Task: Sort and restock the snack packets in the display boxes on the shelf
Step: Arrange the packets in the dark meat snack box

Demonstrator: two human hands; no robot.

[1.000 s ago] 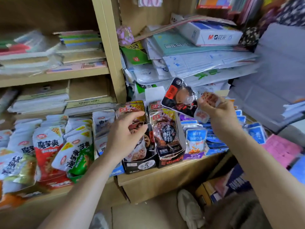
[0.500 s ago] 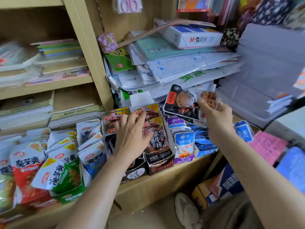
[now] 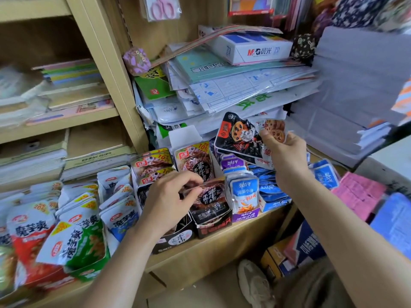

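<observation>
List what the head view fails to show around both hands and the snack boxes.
- Head view: left hand, pinching a dark packet, covers the contents of the black box.
- Head view: right hand hides how many packets sit behind the black packet it grips.
- Head view: far-left packets are blurred and cut by the left edge.

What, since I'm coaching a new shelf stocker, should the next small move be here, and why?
Probably the left hand should draw the dark brown foil packet it pinches forward in the black cardboard display box, opening a gap. The right hand holds black plastic lotus-root packets raised, in no box yet; whether they belong in that box is unclear.
</observation>
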